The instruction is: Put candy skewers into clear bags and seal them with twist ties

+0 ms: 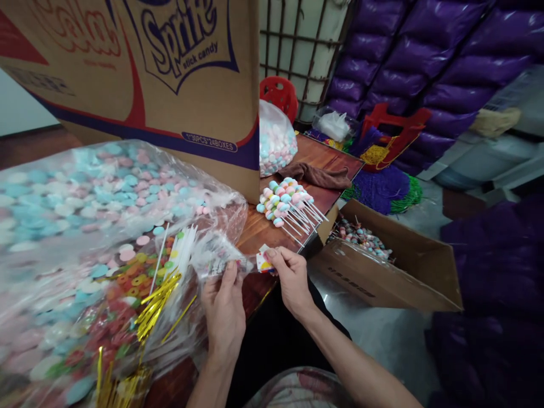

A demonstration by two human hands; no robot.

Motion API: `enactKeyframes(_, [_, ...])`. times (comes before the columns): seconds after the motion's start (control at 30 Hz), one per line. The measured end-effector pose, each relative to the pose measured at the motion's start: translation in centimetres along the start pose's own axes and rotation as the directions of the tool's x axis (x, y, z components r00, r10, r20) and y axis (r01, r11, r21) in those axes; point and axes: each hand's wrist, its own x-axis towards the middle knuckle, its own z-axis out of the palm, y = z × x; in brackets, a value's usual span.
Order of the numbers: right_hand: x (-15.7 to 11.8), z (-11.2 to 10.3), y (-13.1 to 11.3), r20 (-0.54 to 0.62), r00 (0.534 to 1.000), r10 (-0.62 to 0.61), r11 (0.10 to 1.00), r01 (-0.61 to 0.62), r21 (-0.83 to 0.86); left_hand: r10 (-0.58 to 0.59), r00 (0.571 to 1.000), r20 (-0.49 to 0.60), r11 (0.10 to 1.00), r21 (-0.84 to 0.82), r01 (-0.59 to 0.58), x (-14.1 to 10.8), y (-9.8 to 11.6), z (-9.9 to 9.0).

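Between thumb and fingers, my left hand (225,309) pinches a clear plastic bag (219,255) with some printing on it. My right hand (291,277), fingers closed, grips a small printed card (265,260) in white, yellow and red, close to the bag's edge. Left of the hands lie white sticks (183,249), gold twist ties (158,303) and ring-shaped gummy candies (134,277) on a large clear bag of pastel candies (89,198). Just beyond my right hand, several candy skewers (287,201) lie side by side, their sticks pointing toward the table edge.
A big cardboard carton (170,102) stands behind the candies. Farther back are another candy bag (276,141) and a brown cloth (318,174). An open box (408,272) with wrapped candies sits right of the table, near a red stool (395,133) and purple bundles (378,190).
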Motion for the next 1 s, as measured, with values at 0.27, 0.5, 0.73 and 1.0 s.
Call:
enactKeyframes(0.27, [0.5, -0.4, -0.3, 0.060, 0.998, -0.014, 0.999, 0.016, -0.032, 0.090, 0.996, -0.011, 0.993, 0.079, -0.089, 0.4, 0.2, -0.6])
enactKeyframes(0.5, [0.4, -0.2, -0.9, 0.077, 0.997, -0.002, 0.999, 0.006, -0.052, 0.079, 0.983, -0.164, 0.997, 0.006, -0.079, 1.5, 1.0, -0.3])
enactKeyframes(0.73, [1.0, 0.3, -0.5, -0.004, 1.000, -0.011, 0.999, 0.011, -0.032, -0.003, 1.000, 0.003, 0.999, 0.044, 0.003, 0.6, 0.6, -0.1])
enactKeyframes(1.0, [1.1, -0.4, -1.0, 0.090, 0.991, -0.099, 0.978, 0.114, -0.176, -0.076, 0.997, 0.005, 0.996, -0.045, 0.076, 1.1, 0.1, 0.7])
